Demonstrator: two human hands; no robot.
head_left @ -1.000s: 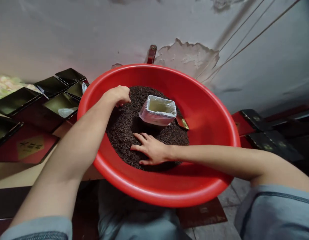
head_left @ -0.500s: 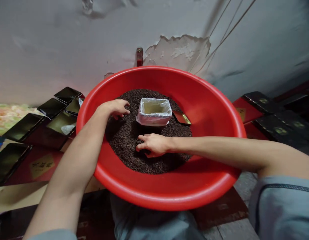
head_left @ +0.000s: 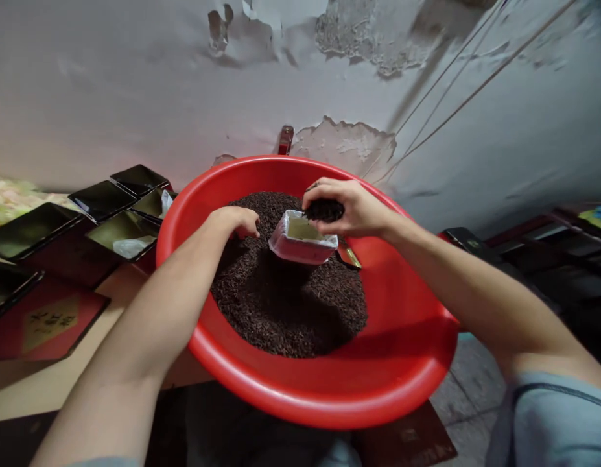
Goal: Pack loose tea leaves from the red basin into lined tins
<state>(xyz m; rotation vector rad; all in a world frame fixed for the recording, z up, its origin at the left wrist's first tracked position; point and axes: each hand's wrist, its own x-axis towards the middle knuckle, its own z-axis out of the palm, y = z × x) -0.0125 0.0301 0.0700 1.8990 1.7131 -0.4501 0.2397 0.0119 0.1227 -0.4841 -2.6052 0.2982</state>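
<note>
A big red plastic basin (head_left: 407, 363) rests on my lap and holds a heap of dark loose tea leaves (head_left: 285, 305). In the heap stands a small square box lined with a clear plastic bag (head_left: 300, 241). My right hand (head_left: 349, 209) hovers over the box, its fingers closed round a handful of the tea leaves. My left hand (head_left: 235, 222) lies curled in the leaves just left of the box; whether it holds any is hidden.
Several open dark tin boxes (head_left: 110, 214) with red sides stand on the surface at the left. More dark boxes (head_left: 475, 243) lie at the right. A peeling grey wall (head_left: 135, 84) rises close behind the basin. A small gold-edged item (head_left: 349, 257) sticks out of the leaves beside the box.
My right hand left the near part of the heap, closed on a handful of leaves and rose over the lined box. My left hand stayed beside the box.
</note>
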